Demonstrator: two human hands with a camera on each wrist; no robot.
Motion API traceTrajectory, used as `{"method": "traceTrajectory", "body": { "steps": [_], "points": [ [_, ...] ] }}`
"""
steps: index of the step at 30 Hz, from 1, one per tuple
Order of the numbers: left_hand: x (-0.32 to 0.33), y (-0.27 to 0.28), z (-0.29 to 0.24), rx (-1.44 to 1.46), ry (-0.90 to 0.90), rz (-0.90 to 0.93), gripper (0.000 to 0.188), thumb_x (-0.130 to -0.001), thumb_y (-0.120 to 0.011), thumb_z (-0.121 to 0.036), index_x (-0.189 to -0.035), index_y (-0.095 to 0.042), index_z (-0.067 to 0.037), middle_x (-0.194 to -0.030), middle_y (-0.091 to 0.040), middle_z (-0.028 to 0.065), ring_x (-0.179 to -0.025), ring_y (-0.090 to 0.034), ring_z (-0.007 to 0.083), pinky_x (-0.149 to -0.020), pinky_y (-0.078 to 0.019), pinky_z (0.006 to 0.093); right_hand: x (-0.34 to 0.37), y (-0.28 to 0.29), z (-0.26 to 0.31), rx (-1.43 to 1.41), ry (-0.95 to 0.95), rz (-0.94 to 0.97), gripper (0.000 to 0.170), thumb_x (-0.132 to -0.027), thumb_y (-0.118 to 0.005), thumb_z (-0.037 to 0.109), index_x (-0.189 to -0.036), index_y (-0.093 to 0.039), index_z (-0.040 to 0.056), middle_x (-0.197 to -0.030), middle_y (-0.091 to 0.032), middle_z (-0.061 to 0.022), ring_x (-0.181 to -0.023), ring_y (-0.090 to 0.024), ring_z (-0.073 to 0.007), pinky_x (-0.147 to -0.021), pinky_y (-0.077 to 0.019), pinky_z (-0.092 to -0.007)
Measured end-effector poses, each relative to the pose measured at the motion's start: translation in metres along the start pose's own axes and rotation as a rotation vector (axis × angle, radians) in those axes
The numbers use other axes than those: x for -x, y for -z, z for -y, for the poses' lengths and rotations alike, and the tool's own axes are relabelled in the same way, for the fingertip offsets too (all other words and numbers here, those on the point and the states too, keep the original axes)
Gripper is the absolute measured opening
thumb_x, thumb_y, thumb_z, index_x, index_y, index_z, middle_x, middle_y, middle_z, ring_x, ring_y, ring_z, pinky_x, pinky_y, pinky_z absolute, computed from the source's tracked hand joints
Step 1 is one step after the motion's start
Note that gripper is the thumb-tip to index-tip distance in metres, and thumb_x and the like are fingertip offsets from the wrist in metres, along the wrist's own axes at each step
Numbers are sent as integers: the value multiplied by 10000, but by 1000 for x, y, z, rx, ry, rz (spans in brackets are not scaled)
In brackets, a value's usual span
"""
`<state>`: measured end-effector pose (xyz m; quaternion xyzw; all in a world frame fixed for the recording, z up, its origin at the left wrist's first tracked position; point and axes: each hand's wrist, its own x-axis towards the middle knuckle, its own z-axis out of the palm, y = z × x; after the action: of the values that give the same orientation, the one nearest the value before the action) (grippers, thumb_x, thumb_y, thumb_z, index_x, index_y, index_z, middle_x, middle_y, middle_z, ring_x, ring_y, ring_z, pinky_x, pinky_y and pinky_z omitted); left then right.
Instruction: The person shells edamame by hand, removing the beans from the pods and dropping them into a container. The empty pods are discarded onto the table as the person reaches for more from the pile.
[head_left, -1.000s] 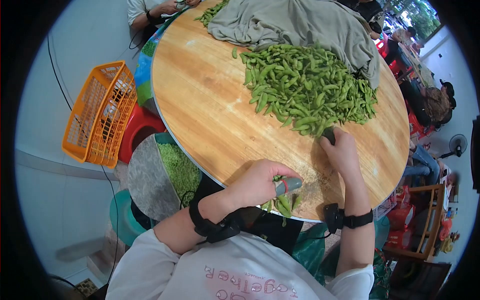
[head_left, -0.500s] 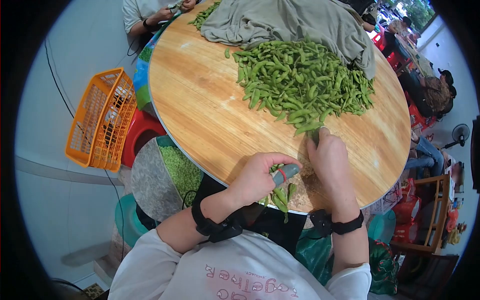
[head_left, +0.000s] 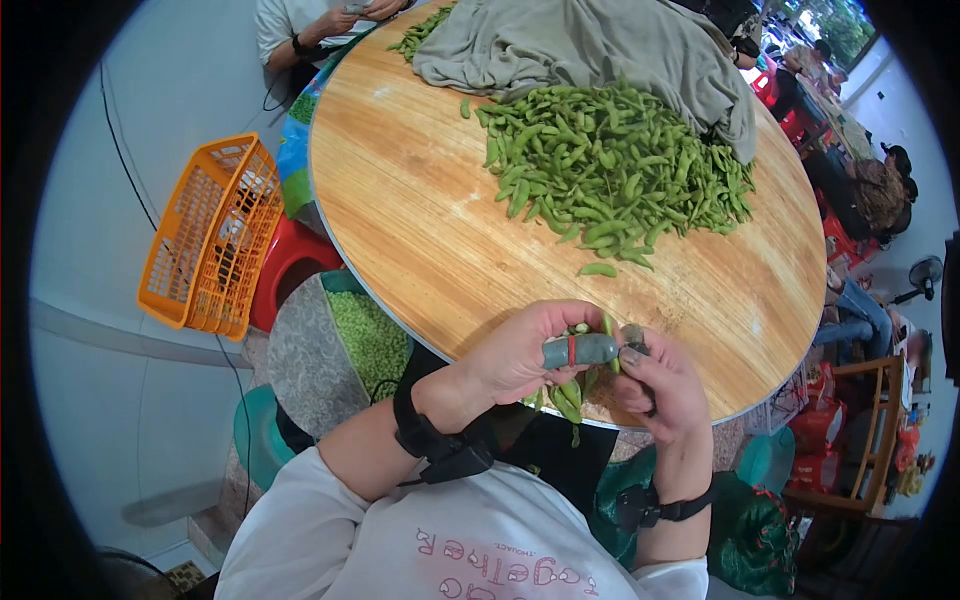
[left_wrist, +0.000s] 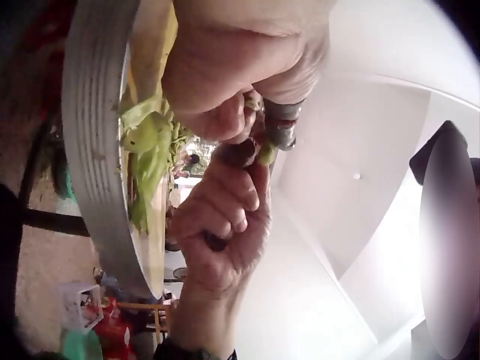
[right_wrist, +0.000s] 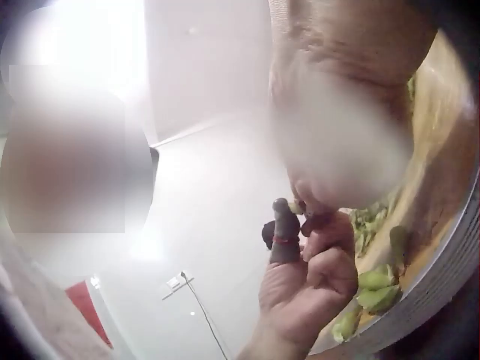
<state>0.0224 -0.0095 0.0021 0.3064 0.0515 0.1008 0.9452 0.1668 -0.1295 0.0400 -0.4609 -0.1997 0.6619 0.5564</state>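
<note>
At the near edge of the round table, my two hands meet over a green edamame pod [head_left: 609, 328]. My left hand [head_left: 515, 350] grips it, its thumb covered by a grey sleeve [head_left: 580, 350] tied with a red band. Pale bits of bean show inside that hand's curled fingers. From the other side my right hand [head_left: 668, 385] pinches the pod, with dark coverings on its fingertips. A few loose pods [head_left: 567, 400] lie under the left hand at the table rim. In the right wrist view the thumb sleeve [right_wrist: 285, 244] stands upright beside the right fingers.
A big heap of edamame pods [head_left: 620, 170] covers the table's far middle, partly under a grey cloth [head_left: 570, 50]. Left of the table are a tub of shelled beans [head_left: 365, 330], a red stool [head_left: 290, 265] and an orange crate [head_left: 210, 235]. Another person's hands [head_left: 335, 20] work across the table.
My right hand has drawn back from the heap's near edge to my left hand, bringing a pod. One single pod now lies just in front of the heap. The left hand has stayed near the edge.
</note>
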Motion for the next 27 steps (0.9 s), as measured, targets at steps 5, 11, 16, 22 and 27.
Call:
{"method": "traceTrajectory", "body": {
  "steps": [5, 11, 16, 22, 27],
  "points": [
    [2, 1, 10, -55, -196, -197, 158, -776, -572, 48, -907, -533, -30, -848, -566, 13, -695, -534, 47, -557, -389, 146, 7, -15, -17, 157, 138, -7, 269, -950, -398, 253, -815, -483, 37, -583, -426, 21, -512, -352, -54, -469, -261, -193],
    [4, -7, 12, -244, -243, -408, 57, -807, -564, 18, -852, -559, -17, -762, -570, -6, -701, -529, 53, -625, -441, 195, 6, -16, -23, 149, 161, -16, 274, -950, -398, 216, -755, -479, 41, -574, -426, 15, -499, -346, -58, -470, -281, -202],
    [9, -19, 3, -552, -187, -315, 78, -835, -607, -109, -833, -581, -37, -816, -567, 5, -697, -520, 31, -587, -407, 167, 6, -16, -25, 113, 193, -76, 211, -933, -436, 156, -770, -485, 30, -581, -454, 8, -469, -340, -53, -448, -287, -199],
    [4, 8, 10, -208, 3, -88, 111, -816, -628, -121, -879, -569, -50, -805, -521, -30, -714, -491, 18, -602, -387, 154, 9, -14, -27, -72, 61, -52, 172, -914, -477, 156, -828, -523, 15, -585, -477, 12, -453, -354, -40, -415, -275, -190],
    [-1, -11, 7, -796, -205, -267, 126, -794, -642, -74, -868, -543, -50, -825, -547, -14, -753, -507, 42, -623, -412, 173, 2, -16, -38, 523, 336, -323, 121, -882, -522, 100, -789, -523, 22, -582, -494, 6, -461, -383, -38, -419, -277, -186]
  ]
}}
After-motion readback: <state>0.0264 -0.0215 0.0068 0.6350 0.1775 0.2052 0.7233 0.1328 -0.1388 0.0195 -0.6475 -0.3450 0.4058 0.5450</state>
